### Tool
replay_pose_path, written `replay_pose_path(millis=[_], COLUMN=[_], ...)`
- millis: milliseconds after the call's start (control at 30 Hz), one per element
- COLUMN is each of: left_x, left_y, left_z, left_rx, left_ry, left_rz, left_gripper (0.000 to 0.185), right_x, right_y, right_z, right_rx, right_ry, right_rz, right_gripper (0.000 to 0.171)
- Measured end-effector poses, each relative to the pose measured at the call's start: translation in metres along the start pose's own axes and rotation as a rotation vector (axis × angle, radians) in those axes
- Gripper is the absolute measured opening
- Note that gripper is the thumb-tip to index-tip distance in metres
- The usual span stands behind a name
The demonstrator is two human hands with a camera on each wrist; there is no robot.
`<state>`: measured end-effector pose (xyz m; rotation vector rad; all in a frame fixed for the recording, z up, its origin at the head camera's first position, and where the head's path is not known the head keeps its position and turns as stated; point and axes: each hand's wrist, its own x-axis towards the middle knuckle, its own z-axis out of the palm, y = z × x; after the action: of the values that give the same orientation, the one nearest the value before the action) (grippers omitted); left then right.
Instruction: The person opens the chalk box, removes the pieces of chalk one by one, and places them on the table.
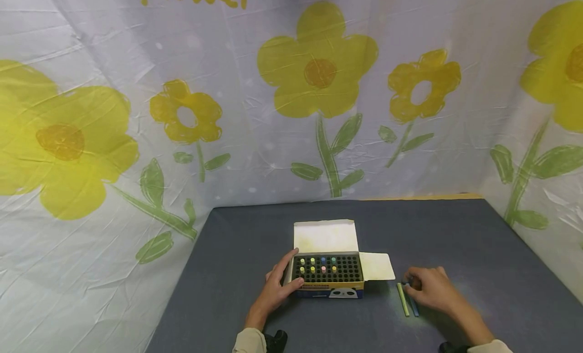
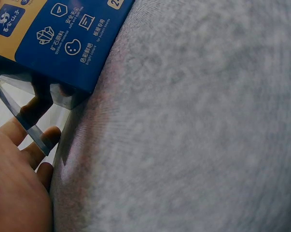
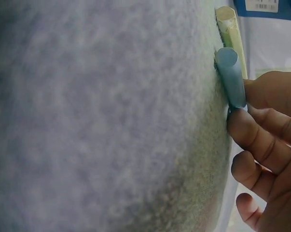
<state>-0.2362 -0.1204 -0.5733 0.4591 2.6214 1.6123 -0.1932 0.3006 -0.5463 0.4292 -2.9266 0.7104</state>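
Observation:
A chalk box (image 1: 325, 293) sits with its lid (image 1: 325, 235) folded back, showing a black grid of holes with several chalk sticks, yellow-green, blue, teal, pink and orange. My left hand (image 1: 272, 291) holds the box's left end, thumb at the front edge and index finger at the back corner. In the left wrist view, fingers show partly behind a clear plastic flap (image 2: 24, 108). On the table to the right, my right hand (image 1: 432, 288) pinches the far end of a blue chalk stick (image 3: 229, 75) between thumb and index finger. A yellow-green chalk stick (image 1: 403, 300) lies beside it.
A dark grey cloth covers the table (image 1: 255, 231). The box's white side flap (image 1: 377, 266) sticks out rightward, close to the right hand. Behind the table hangs a pale curtain (image 1: 255, 155) printed with yellow flowers.

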Motion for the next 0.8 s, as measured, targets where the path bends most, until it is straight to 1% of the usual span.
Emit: replay_pose_path(millis=[100, 233, 367, 400, 500, 600, 633, 700, 800], left_x=[0.0, 0.001, 0.001, 0.001, 0.001, 0.001, 0.001, 0.001, 0.002], left_y=[-0.001, 0.0, 0.0, 0.0, -0.001, -0.002, -0.002, -0.002, -0.002], left_z=[0.001, 0.002, 0.002, 0.001, 0.001, 0.001, 0.001, 0.0, 0.0], left_rx=[0.01, 0.013, 0.006, 0.008, 0.012, 0.013, 0.009, 0.001, -0.003], left_ry=[0.006, 0.013, 0.017, 0.017, 0.015, 0.008, 0.005, -0.002, -0.013], left_rz=[-0.012, -0.03, -0.031, -0.03, -0.026, -0.023, -0.022, -0.015, -0.003], left_gripper=[0.073, 0.073, 0.074, 0.074, 0.074, 0.073, 0.073, 0.072, 0.072], right_x=[-0.001, -0.002, -0.002, -0.002, 0.0, 0.001, 0.002, 0.002, 0.004], right_y=[0.0, 0.0, -0.001, -0.002, -0.005, -0.011, -0.013, -0.017, -0.026], right_z=[0.0, -0.001, -0.006, -0.008, -0.013, -0.017, -0.018, -0.02, -0.02], right_rx=[0.011, 0.058, 0.104, 0.134, 0.269, 0.433, 0.471, 0.528, 0.594], right_ry=[0.007, 0.024, 0.08, 0.095, 0.121, 0.119, 0.117, 0.119, 0.13], right_rz=[0.0, 0.007, -0.002, -0.006, -0.004, 0.023, 0.035, 0.038, 0.027], right_gripper=[0.011, 0.009, 0.009, 0.009, 0.006, 0.014, 0.017, 0.021, 0.023])
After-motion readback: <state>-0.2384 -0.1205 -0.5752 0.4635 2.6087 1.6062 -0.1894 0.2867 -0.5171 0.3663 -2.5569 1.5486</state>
